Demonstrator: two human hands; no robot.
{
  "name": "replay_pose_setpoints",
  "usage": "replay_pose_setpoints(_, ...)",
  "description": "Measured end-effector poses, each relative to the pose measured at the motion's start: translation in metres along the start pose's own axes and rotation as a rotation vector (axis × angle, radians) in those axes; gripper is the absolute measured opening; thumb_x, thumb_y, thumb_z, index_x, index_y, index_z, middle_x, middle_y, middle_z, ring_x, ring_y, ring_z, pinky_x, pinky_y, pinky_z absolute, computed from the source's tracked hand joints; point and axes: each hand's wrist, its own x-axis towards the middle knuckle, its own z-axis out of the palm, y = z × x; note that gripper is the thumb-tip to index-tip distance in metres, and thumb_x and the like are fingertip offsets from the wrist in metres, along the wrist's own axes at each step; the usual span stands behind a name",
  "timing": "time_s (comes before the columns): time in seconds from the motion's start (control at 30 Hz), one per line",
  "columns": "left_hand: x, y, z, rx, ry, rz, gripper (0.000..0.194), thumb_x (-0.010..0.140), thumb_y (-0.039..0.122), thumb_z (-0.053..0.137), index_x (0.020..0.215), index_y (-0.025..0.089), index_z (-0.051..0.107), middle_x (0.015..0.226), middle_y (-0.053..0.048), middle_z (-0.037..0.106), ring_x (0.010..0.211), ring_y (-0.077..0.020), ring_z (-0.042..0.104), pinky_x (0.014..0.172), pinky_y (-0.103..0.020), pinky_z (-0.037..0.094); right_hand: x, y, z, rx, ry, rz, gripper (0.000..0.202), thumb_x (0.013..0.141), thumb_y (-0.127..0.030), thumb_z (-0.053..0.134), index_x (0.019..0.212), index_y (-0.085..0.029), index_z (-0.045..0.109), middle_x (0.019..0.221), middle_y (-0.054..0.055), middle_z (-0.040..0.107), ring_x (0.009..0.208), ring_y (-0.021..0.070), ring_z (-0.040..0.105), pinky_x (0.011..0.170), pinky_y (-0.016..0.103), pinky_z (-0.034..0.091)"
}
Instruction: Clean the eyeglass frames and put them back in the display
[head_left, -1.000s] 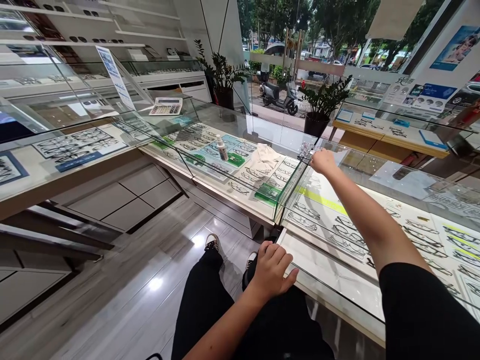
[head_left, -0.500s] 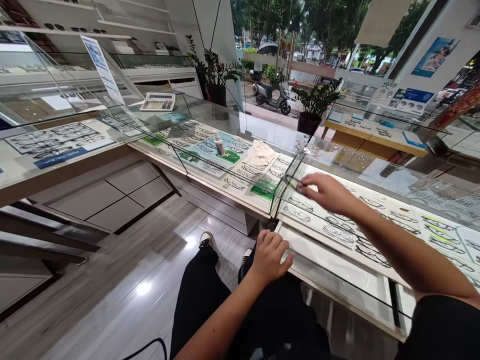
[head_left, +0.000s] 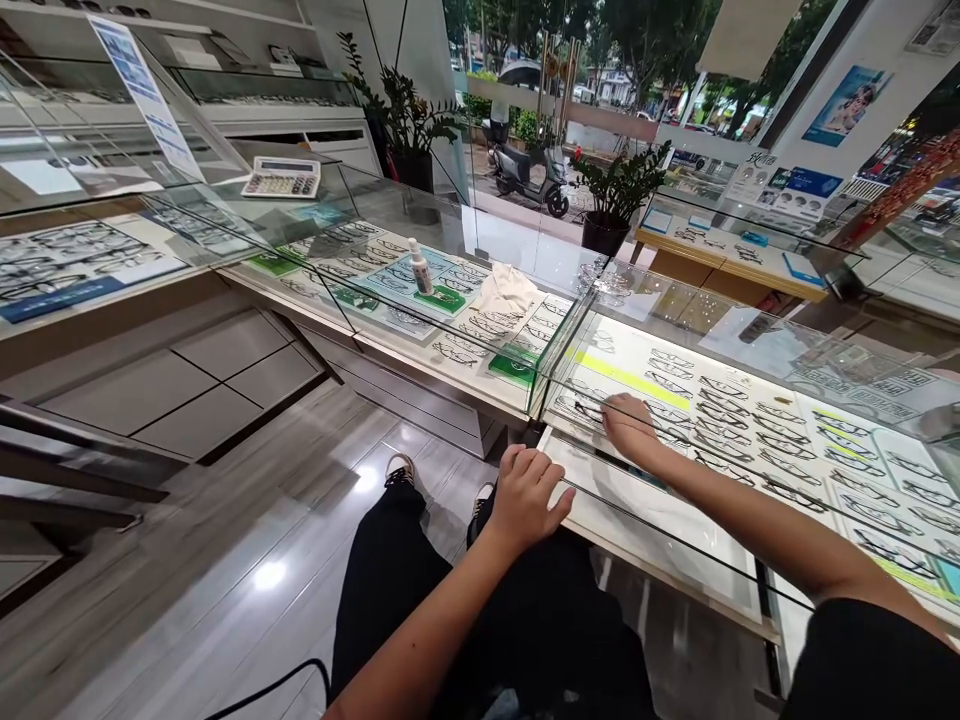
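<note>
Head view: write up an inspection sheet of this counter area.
Surface: glass display case, its near side open.
Job's things: eyeglass frame at the right fingertips, among rows of frames.
Clutter: spray bottle, cloth, calculator on the counter tops.
Grippers: right hand inside the case on the frame; left hand on the tray edge.
Cables: black cable on the floor.
Surroundings: potted plants, scooter outside.

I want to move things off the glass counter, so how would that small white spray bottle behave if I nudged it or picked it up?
The spray bottle stands upright, tall and narrow, on the smooth glass counter top, so a nudge would probably tip or slide it. It looks like small plastic, likely light. Its rounded body would probably roll once on its side.
</note>
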Motion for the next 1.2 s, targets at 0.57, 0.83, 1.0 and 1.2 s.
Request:
replay_pose_setpoints(0.57, 0.006, -0.004, 0.008, -0.003, 0.030, -0.015, 0.020, 0.105, 0.037, 0.052, 0.094, 0.022, 0.061, 0.083, -0.004, 0.066, 0.091, -0.0249, 0.058, 0.104, -0.047, 0.041, 0.131, 0.057, 0.066, -0.111, 0.141, 0.060, 0.037, 0.103, -0.013, 0.048, 0.120, -0.005, 0.080, 0.130, 0.024, 0.074, 0.126, 0.0357, 0.057, 0.122, 0.047, 0.034)
replay_pose_setpoints(0.83, 0.008, -0.004, 0.008, -0.013, 0.023, -0.033, 0.019, 0.104, 0.036, 0.053, 0.093, 0.023, 0.062, 0.082, -0.004, 0.066, 0.091, -0.0249, 0.060, 0.103, -0.047, 0.040, 0.148, 0.053, 0.070, -0.093, 0.109, 0.064, 0.033, 0.100, -0.017, 0.052, 0.115, -0.009, 0.080, 0.126, 0.024, 0.075, 0.124, 0.0367, 0.058, 0.123, 0.049, 0.030)
replay_pose_setpoints(1.0, 0.007, -0.004, 0.008, -0.012, 0.019, -0.039, 0.019, 0.104, 0.036, 0.053, 0.093, 0.023, 0.062, 0.081, -0.004, 0.065, 0.090, -0.0250, 0.060, 0.103, -0.047, 0.041, 0.152, 0.054, 0.071, -0.073, 0.086, 0.076, 0.032, 0.100, -0.022, 0.054, 0.114, -0.011, 0.081, 0.125, 0.025, 0.075, 0.123, 0.0377, 0.059, 0.122, 0.051, 0.031)
replay_pose_setpoints(1.2, 0.007, -0.004, 0.007, -0.009, 0.013, -0.046, 0.019, 0.104, 0.036, 0.053, 0.093, 0.024, 0.062, 0.079, -0.003, 0.066, 0.089, -0.0249, 0.062, 0.103, -0.048, 0.040, 0.153, 0.064, 0.070, -0.061, 0.067, 0.057, 0.034, 0.103, -0.020, 0.048, 0.111, -0.013, 0.080, 0.128, 0.021, 0.077, 0.124, 0.0349, 0.061, 0.125, 0.050, 0.030)
